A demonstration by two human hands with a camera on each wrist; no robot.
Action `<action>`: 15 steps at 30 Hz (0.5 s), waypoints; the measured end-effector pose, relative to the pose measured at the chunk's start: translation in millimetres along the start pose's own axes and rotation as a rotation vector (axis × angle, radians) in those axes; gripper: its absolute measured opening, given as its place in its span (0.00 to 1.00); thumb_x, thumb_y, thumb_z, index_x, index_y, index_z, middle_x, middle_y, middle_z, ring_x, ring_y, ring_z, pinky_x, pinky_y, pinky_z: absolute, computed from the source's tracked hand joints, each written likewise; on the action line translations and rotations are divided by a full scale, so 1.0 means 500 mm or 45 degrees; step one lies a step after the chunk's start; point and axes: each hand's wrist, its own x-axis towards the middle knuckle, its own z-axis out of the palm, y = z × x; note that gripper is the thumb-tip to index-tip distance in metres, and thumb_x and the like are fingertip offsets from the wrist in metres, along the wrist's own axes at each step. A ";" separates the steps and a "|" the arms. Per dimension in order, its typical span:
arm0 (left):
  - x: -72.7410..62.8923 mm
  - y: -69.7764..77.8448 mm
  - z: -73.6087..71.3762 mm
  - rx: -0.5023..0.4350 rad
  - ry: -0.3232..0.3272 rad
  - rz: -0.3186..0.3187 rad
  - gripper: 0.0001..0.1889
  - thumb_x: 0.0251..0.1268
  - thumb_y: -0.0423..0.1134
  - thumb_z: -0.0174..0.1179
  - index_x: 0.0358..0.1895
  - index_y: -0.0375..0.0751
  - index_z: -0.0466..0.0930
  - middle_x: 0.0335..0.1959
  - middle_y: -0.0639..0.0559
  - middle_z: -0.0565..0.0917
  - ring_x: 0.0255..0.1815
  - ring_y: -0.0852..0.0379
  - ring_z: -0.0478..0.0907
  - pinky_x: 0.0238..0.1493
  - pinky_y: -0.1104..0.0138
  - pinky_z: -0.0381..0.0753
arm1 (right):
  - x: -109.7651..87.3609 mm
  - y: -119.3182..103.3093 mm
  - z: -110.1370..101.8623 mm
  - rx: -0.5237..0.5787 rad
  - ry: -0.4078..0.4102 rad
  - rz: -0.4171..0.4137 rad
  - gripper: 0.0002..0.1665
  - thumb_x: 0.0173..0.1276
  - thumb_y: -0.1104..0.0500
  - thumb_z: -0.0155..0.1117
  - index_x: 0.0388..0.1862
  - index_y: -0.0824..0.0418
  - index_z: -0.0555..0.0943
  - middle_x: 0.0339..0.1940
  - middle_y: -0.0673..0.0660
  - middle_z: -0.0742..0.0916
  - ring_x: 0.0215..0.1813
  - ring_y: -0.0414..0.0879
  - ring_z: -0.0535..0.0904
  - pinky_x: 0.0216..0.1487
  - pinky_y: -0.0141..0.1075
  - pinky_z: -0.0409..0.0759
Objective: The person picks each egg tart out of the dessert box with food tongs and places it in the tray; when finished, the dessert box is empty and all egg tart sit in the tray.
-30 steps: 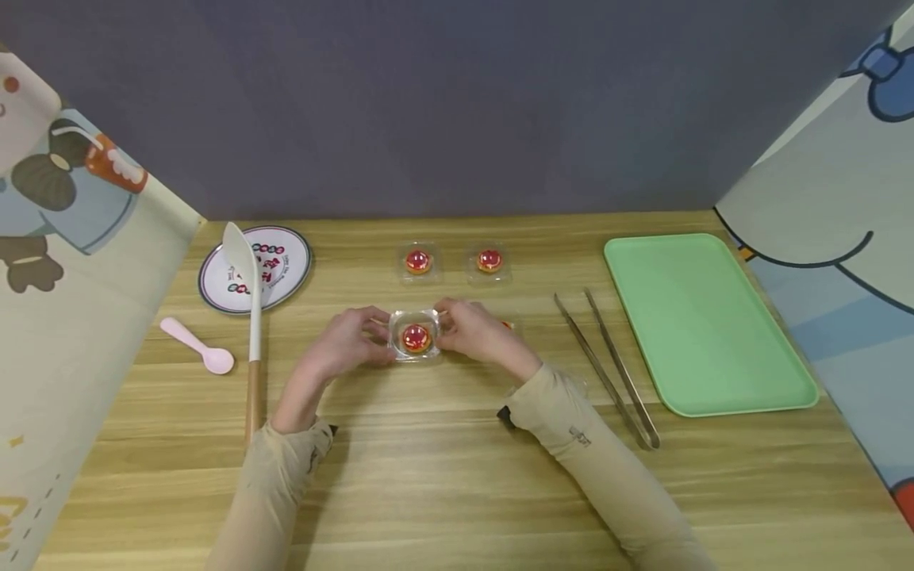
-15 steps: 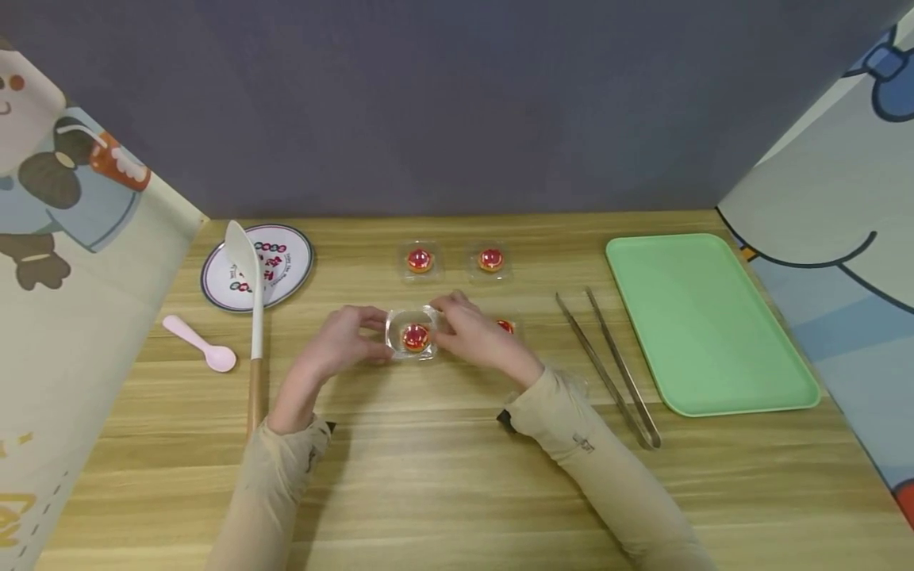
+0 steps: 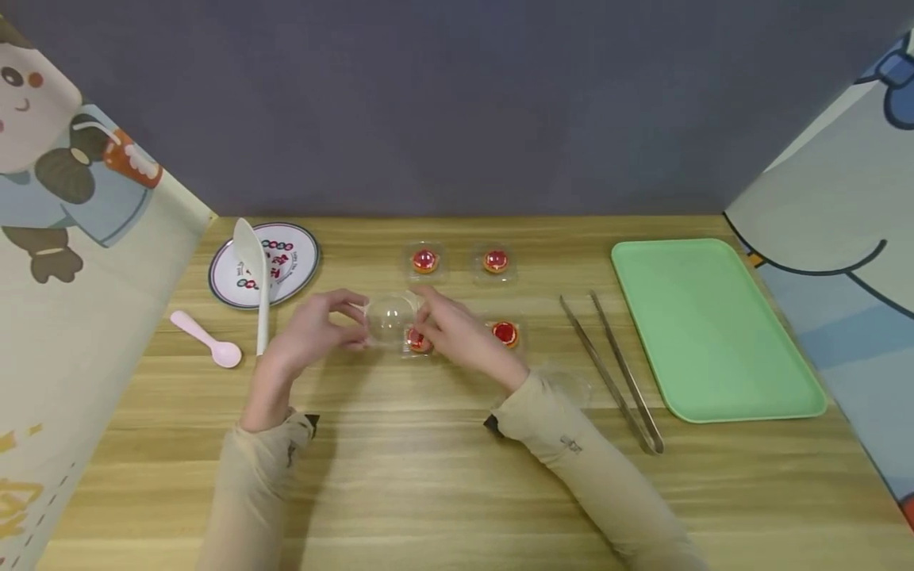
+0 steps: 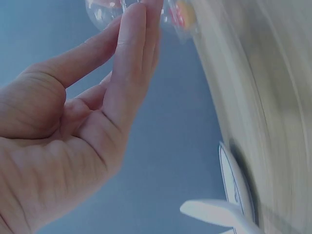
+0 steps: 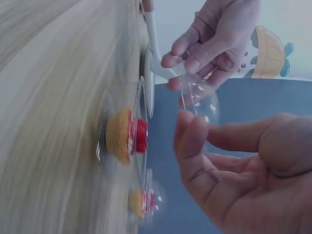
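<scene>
A clear domed plastic lid (image 3: 391, 311) is pinched between my two hands, raised off its box. My left hand (image 3: 314, 327) holds its left edge with thumb and fingertips; my right hand (image 3: 462, 333) pinches the right edge. Below and slightly right of the lid sits a small red-topped tart (image 3: 415, 341) in its clear plastic base, partly covered by my right fingers. In the right wrist view the lid (image 5: 204, 102) spans the gap between both hands, above an uncovered tart (image 5: 119, 136). The left wrist view shows only part of the lid (image 4: 101, 14) at the top edge.
Two lidded tarts (image 3: 424, 262) stand behind. An uncovered tart (image 3: 504, 334) and a loose clear lid (image 3: 569, 386) lie by my right arm. Metal tongs (image 3: 607, 365) and a green tray (image 3: 721, 333) are right; a plate (image 3: 296, 266), long-handled spoon (image 3: 251, 258) and pink spoon (image 3: 224, 354) left.
The lid has come off the base between my hands and moved up and left, leaving the tart behind in its base. Both hands shifted left slightly with it.
</scene>
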 end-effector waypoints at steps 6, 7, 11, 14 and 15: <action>-0.010 -0.015 -0.029 -0.071 0.059 0.008 0.20 0.69 0.20 0.65 0.62 0.17 0.74 0.48 0.28 0.85 0.36 0.53 0.91 0.43 0.62 0.93 | 0.037 -0.012 0.027 0.117 0.086 -0.038 0.31 0.85 0.70 0.52 0.82 0.68 0.61 0.46 0.69 0.87 0.32 0.55 0.85 0.27 0.32 0.84; -0.010 -0.019 -0.035 -0.065 0.073 0.011 0.19 0.69 0.20 0.66 0.60 0.17 0.74 0.47 0.29 0.85 0.35 0.54 0.90 0.42 0.63 0.93 | 0.045 -0.014 0.032 0.129 0.105 -0.053 0.29 0.85 0.70 0.52 0.80 0.69 0.62 0.45 0.69 0.87 0.31 0.54 0.84 0.26 0.31 0.83; -0.015 -0.030 -0.059 -0.071 0.110 0.007 0.15 0.71 0.21 0.65 0.55 0.17 0.75 0.45 0.32 0.85 0.34 0.57 0.90 0.42 0.63 0.93 | 0.073 -0.027 0.053 0.175 0.188 -0.090 0.20 0.84 0.70 0.54 0.70 0.72 0.70 0.44 0.67 0.87 0.29 0.47 0.82 0.26 0.30 0.83; -0.022 -0.038 -0.076 -0.089 0.136 0.020 0.13 0.74 0.22 0.62 0.54 0.16 0.74 0.43 0.35 0.84 0.34 0.58 0.89 0.43 0.63 0.93 | 0.088 -0.036 0.064 0.272 0.212 -0.094 0.14 0.84 0.70 0.55 0.63 0.75 0.75 0.48 0.70 0.86 0.31 0.48 0.83 0.36 0.38 0.91; -0.024 -0.040 -0.081 -0.099 0.144 0.027 0.12 0.75 0.22 0.61 0.54 0.15 0.73 0.42 0.36 0.84 0.34 0.58 0.90 0.43 0.62 0.93 | 0.093 -0.038 0.067 0.306 0.210 -0.091 0.13 0.85 0.70 0.54 0.61 0.75 0.76 0.49 0.71 0.86 0.33 0.49 0.85 0.39 0.42 0.92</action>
